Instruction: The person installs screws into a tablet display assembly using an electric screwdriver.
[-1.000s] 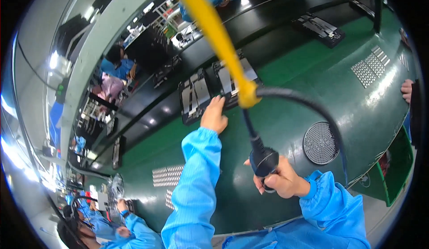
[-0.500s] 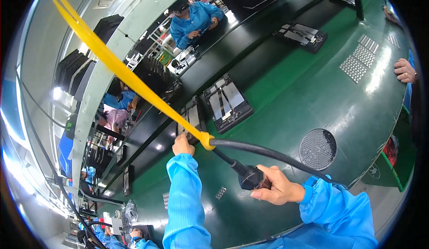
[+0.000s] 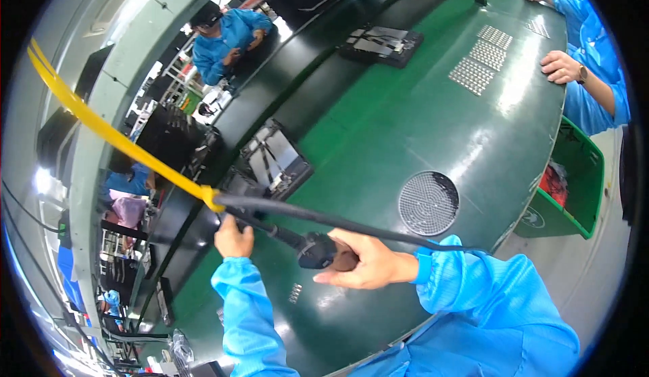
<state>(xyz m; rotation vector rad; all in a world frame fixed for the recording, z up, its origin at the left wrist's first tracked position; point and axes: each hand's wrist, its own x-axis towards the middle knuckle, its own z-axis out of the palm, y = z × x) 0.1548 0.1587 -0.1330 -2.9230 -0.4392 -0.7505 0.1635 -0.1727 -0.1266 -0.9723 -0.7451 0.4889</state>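
A black corded electric screwdriver (image 3: pixel 316 250) is gripped in my right hand (image 3: pixel 368 258), with its cord end tilted up and to the left. Its black cable (image 3: pixel 338 223) passes through the end of a yellow hanging strap (image 3: pixel 125 146) and runs back over my right forearm. My left hand (image 3: pixel 234 238) is closed at the near edge of a flat dark electronic device (image 3: pixel 238 186); the cable and strap partly hide that device and my fingertips. Just beyond lies another opened flat device (image 3: pixel 276 160) with grey panels and black ribbon strips inside.
A round black dish of small parts (image 3: pixel 428 203) sits on the green table (image 3: pixel 378 174). Sheets of small silver pieces (image 3: pixel 481 62) lie farther right. A third device (image 3: pixel 382 44) rests at the back. At right are a green bin (image 3: pixel 574 181) and a co-worker's hand (image 3: pixel 560 67).
The view has swung right, so most things appear farther left. My right hand still holds the screwdriver and my left hand stays at the device. More of the co-worker and bin shows.
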